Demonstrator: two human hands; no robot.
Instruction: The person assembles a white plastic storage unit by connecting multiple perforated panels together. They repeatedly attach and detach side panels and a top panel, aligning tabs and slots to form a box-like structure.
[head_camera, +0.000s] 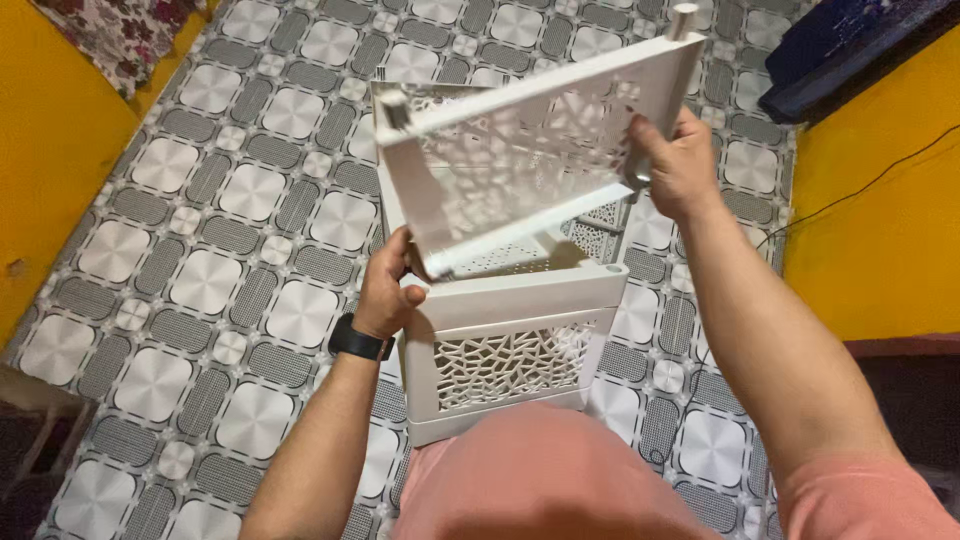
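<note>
Below your hands, the tiled floor (230, 240) spreads out, with yellow walls (880, 230) to either side. Just under your hands stands a white plastic rack (510, 350) with lattice sides. Above it you hold a white lattice shelf panel (520, 160) tilted: your left hand (390, 290) grips its lower corner, your right hand (675, 165) clasps its far edge. A black watch (360, 340) circles your left wrist.

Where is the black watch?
In the head view, the black watch sits on the left wrist, lower left of the white lattice basket.
</note>
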